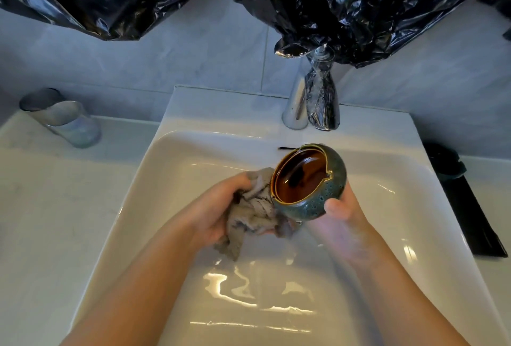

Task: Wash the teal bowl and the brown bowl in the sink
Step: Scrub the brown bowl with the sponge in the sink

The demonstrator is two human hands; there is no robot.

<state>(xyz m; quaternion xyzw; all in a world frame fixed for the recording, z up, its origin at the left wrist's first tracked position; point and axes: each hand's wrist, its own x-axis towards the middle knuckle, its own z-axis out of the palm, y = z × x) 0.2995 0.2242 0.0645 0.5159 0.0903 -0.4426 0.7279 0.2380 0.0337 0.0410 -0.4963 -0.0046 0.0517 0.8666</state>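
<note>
A bowl with a speckled teal outside (323, 196) and a glossy brown inside is held tilted above the white sink (177, 168), its mouth facing left and toward me. My right hand (341, 214) cups it from beneath, thumb on the lower wall. My left hand (221, 207) grips a crumpled grey cloth (253, 214) that touches the bowl's left rim. A second bowl is not visible.
A chrome tap (312, 97) stands at the back of the sink. Black plastic sheeting (331, 0) hangs over the wall above. A glass tumbler (62, 117) sits on the left counter. A black object (464, 202) lies on the right edge.
</note>
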